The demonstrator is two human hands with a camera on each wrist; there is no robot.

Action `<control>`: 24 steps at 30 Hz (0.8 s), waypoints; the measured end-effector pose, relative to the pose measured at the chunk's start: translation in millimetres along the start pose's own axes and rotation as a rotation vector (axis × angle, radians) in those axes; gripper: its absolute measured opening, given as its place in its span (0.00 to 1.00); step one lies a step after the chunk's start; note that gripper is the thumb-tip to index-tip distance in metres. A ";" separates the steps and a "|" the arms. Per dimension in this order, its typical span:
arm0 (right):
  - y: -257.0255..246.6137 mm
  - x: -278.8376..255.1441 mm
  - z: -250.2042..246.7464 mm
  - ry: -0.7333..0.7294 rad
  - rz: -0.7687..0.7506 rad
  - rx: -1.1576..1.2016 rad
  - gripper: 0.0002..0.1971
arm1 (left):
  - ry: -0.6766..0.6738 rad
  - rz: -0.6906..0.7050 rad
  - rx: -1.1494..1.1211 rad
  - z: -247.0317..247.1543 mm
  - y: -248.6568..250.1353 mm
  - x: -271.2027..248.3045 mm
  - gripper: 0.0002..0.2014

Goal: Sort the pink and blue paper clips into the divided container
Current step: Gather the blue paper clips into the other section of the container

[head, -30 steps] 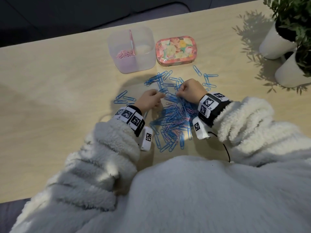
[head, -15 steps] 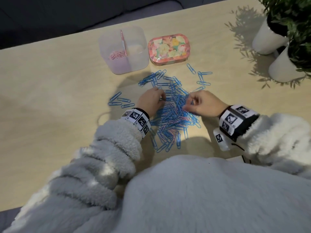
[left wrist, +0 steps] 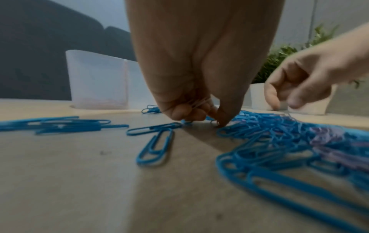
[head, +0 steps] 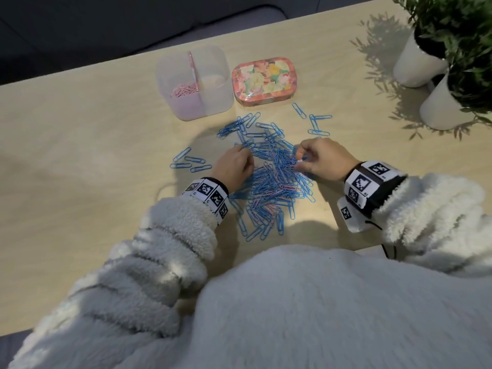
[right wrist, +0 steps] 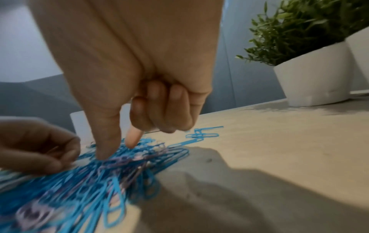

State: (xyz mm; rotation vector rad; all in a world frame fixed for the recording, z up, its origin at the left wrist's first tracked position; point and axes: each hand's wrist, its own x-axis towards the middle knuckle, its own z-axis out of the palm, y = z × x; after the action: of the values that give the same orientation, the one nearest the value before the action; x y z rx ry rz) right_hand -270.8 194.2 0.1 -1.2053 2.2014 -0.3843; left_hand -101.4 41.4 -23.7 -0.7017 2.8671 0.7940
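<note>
A heap of blue and pink paper clips (head: 274, 182) lies mid-table. My left hand (head: 241, 153) rests on its left edge. In the left wrist view its curled fingers hold several pink clips (left wrist: 197, 103) against the palm, and the thumb tip (left wrist: 220, 123) touches the table. My right hand (head: 299, 159) is at the heap's right side, thumb and forefinger (right wrist: 132, 140) down in the clips (right wrist: 111, 164). Its other fingers are curled, with a thin clip end (right wrist: 152, 131) poking out. The clear divided container (head: 213, 75) stands behind, pink clips (head: 185, 90) in its left compartment.
A floral tin (head: 263, 81) sits right of the container. Two white plant pots (head: 418, 62) stand at the far right. Stray blue clips lie left (head: 189, 163) and right (head: 318, 125) of the heap. The table's near edge is at my body.
My right hand has drawn back from the heap's far side, beside the left hand, to its right side. The left hand has stayed at the heap's left edge.
</note>
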 end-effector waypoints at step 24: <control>11.4 -13.9 -1.5 0.025 0.225 0.591 0.16 | -0.146 -0.062 -0.391 3.5 54.4 31.0 0.13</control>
State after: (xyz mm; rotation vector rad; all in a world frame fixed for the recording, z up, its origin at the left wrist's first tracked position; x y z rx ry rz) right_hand -273.6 212.0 0.5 -0.6297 2.0019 -0.8796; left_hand -153.7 71.9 -7.5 -0.7287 2.5706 1.3549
